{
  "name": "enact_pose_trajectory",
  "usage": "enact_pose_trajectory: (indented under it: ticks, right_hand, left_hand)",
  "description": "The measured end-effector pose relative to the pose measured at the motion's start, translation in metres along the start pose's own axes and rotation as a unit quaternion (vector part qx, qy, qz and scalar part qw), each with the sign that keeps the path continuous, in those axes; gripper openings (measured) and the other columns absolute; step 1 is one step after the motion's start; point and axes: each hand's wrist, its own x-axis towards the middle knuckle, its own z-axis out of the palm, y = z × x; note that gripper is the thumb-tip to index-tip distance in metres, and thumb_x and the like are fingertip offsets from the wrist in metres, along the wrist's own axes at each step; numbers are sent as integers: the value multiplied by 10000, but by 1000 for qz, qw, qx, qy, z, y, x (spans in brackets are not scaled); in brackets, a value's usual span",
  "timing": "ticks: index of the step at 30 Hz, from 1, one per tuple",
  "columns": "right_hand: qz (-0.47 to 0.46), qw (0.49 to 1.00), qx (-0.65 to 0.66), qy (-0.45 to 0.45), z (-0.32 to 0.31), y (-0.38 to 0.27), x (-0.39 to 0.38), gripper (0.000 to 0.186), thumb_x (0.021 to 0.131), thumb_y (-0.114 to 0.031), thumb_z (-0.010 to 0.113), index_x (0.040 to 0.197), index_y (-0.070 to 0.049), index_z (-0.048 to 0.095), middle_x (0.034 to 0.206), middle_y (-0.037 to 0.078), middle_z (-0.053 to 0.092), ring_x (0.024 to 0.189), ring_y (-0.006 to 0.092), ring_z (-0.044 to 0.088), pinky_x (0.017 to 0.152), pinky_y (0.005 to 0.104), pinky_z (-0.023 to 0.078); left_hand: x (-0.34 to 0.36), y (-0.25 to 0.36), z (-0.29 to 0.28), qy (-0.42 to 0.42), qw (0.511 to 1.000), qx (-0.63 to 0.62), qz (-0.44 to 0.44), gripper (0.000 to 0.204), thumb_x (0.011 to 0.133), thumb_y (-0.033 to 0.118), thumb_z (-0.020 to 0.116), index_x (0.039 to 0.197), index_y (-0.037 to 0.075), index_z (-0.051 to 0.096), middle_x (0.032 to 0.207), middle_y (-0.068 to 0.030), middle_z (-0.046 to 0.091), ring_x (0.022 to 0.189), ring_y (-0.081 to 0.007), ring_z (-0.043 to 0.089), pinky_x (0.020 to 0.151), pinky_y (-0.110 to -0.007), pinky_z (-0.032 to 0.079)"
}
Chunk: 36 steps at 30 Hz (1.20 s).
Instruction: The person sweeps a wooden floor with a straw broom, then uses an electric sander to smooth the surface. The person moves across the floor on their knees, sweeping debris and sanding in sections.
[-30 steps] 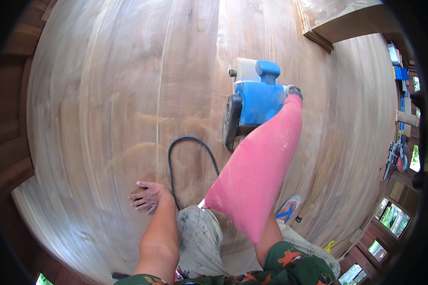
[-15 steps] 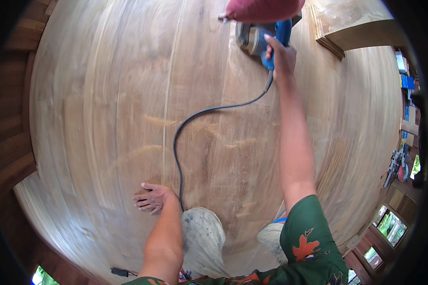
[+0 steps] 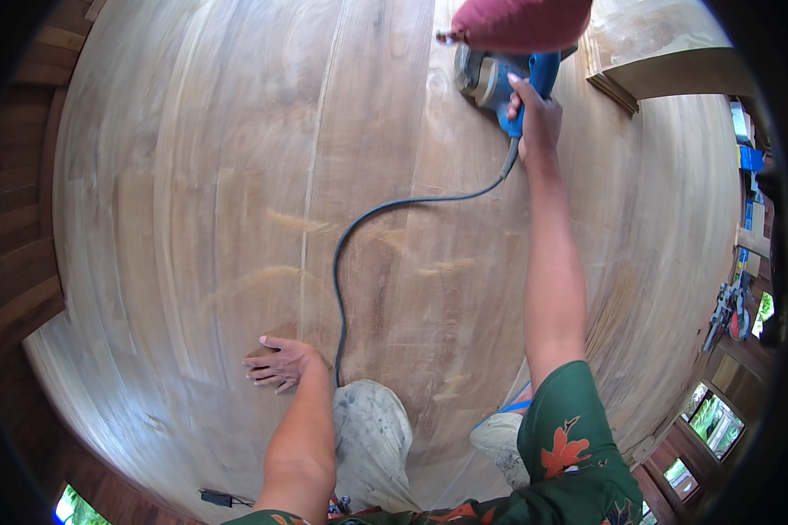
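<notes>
Sander (image 3: 492, 80) farther ahead than a second ago, on the floor (image 3: 236, 219) | right hand (image 3: 538, 121): fingers curled round it | left hand (image 3: 282, 364): fingers spread, palm down on floor, gripping nothing visible | keep sander level, strokes along the grain, cord (image 3: 438, 199) trailing clear

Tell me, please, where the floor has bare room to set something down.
The floor has wide room left of the cord, beyond the left hand, and a smaller patch between the cord and right forearm. It is crowded around the right hand, power tool and pink bag.
</notes>
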Motion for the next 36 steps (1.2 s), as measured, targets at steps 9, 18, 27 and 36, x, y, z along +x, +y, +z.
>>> enact_pose_trajectory:
  ticks: [9, 18, 27, 36]
  right_hand:
    - [-105, 989, -91, 50, -103, 78, -189, 222, 943, -220, 748, 976, -44, 617, 764, 23, 600, 649, 134, 581, 584, 290, 450]
    - [-67, 985, -122, 98, -138, 146, -313, 375, 967, -271, 742, 1195, -21, 580, 1046, 80, 626, 916, 179, 615, 781, 347, 500]
    - [-42, 999, -24, -17, -72, 38, -59, 259, 885, -230, 794, 746, -115, 609, 609, -21, 577, 517, 90, 540, 504, 288, 435]
    - [-37, 996, 8, -76, -10, -18, 136, 227, 893, -227, 789, 932, -85, 616, 670, 8, 599, 491, 121, 548, 446, 274, 474]
  left_hand:
    - [-2, 8, 1, 16, 1000, 13, -16, 808, 1055, 688, 325, 1681, 184, 240, 1745, -185, 199, 1612, -388, 185, 1211, -711, 211]
    - [0, -3, 9, 34, 999, -36, 16, 806, 1049, 688, 338, 1680, 193, 249, 1747, -181, 199, 1609, -393, 194, 1215, -710, 204]
    - [8, -2, 15, 23, 1000, -7, -12, 811, 1044, 703, 332, 1679, 204, 254, 1749, -176, 200, 1607, -392, 200, 1218, -706, 200]
    - [10, -5, 13, -3, 1000, -1, -12, 816, 1051, 713, 297, 1691, 214, 219, 1757, -163, 180, 1616, -378, 179, 1224, -691, 204]
